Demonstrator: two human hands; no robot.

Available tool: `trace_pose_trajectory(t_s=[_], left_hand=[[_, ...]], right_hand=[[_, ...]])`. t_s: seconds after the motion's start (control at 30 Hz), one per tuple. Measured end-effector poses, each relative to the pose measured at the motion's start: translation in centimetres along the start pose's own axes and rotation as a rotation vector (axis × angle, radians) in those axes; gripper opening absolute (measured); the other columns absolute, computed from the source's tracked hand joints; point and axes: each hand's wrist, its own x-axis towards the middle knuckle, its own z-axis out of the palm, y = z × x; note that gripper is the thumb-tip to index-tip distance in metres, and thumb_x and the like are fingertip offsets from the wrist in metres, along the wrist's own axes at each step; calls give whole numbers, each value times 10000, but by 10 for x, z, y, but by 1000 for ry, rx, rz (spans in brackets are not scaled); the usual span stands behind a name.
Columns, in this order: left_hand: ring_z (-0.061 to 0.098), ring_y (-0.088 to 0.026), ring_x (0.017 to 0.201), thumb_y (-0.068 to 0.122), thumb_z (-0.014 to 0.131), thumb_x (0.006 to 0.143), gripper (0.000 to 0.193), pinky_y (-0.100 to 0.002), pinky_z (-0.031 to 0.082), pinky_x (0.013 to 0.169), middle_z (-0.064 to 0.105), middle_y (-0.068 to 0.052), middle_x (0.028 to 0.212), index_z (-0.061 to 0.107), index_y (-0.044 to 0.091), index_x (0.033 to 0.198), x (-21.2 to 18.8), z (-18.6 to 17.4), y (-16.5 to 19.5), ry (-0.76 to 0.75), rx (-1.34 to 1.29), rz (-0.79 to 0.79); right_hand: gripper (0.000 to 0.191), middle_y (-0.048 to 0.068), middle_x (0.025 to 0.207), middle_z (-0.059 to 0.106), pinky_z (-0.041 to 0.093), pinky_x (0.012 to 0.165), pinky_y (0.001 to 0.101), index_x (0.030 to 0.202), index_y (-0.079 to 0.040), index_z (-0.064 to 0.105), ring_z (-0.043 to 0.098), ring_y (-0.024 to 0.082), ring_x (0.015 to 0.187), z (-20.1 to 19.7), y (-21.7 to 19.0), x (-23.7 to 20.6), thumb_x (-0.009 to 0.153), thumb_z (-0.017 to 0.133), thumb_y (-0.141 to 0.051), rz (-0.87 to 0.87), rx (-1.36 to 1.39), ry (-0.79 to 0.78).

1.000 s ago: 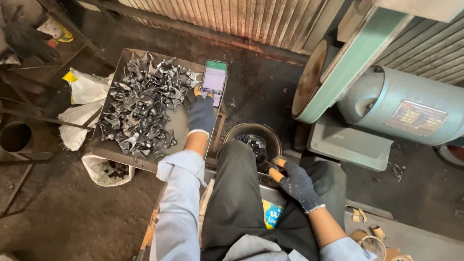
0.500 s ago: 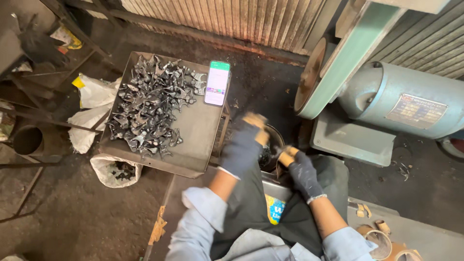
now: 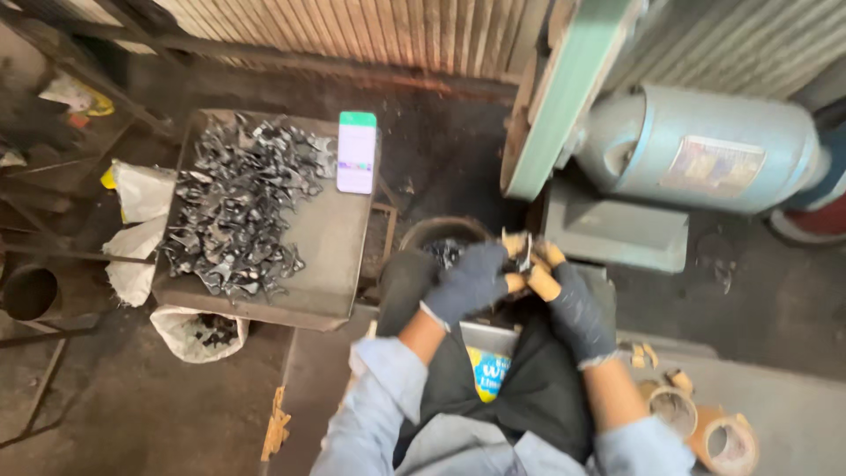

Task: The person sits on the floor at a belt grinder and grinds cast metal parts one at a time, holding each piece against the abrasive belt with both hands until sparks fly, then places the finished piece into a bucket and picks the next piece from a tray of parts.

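Note:
My left hand (image 3: 471,280) and my right hand (image 3: 577,304) wear dark gloves with tan taped fingertips. Both hands meet in front of me and pinch a small metal piece (image 3: 525,256) between them. They hover just above a dark round bucket (image 3: 423,235) that holds more metal pieces. A grey metal tray (image 3: 330,256) to the left carries a heap of several shiny metal pieces (image 3: 233,207). A phone (image 3: 357,152) with a lit screen lies on the tray's far right corner.
A grinding machine with a pale blue motor (image 3: 705,150) and a green guard (image 3: 564,97) stands at the right. White sacks (image 3: 132,229) and a bag of parts (image 3: 198,333) lie left of the tray. Tape rolls (image 3: 705,432) sit at lower right.
My left hand left the phone on the tray and swung right to meet my right hand over the bucket. Both now hold a small metal piece.

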Motion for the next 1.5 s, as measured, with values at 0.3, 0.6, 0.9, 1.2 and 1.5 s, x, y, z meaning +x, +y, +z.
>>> trace_pose_trajectory(t_s=[0.3, 0.6, 0.9, 1.2, 1.5], left_hand=[[721, -195, 974, 102, 569, 982, 283, -329, 583, 886, 738, -101, 1085, 648, -15, 1227, 81, -6, -92, 26, -874, -312], [667, -213, 1093, 117, 730, 862, 481, -367, 562, 952, 707, -102, 1203, 604, 6, 1314, 54, -4, -87, -46, -299, 130], [641, -410, 1055, 213, 880, 715, 699, -475, 536, 895, 637, -222, 1137, 562, 38, 1312, -1, 21, -11, 272, 408, 154], [700, -173, 994, 131, 813, 863, 455, -312, 570, 873, 745, -78, 1057, 657, -15, 1264, 25, -6, -28, -1, -121, 41], [660, -136, 833, 145, 650, 963, 213, -315, 551, 714, 716, -61, 936, 719, -17, 1083, 79, -10, -99, 36, -538, -292]], right_hand=[[326, -8, 1016, 645, 481, 779, 226, 1233, -3, 659, 579, 57, 915, -23, 68, 88, 987, 691, -214, -125, -100, 150], [464, -28, 1137, 675, 543, 817, 248, 1367, -39, 540, 636, 81, 985, -3, 17, 50, 917, 618, -120, -132, -167, 40], [394, 127, 1205, 707, 532, 956, 378, 1337, 27, 609, 663, 219, 1078, -6, 39, 16, 1025, 596, -213, 169, 306, 8], [411, 72, 1159, 708, 535, 919, 347, 1311, 4, 586, 660, 190, 1047, -21, 30, 34, 971, 595, -227, 88, 91, -54], [292, 1, 958, 665, 499, 766, 262, 1108, 0, 641, 584, 82, 872, -10, 48, 86, 970, 681, -254, -49, -156, 161]])
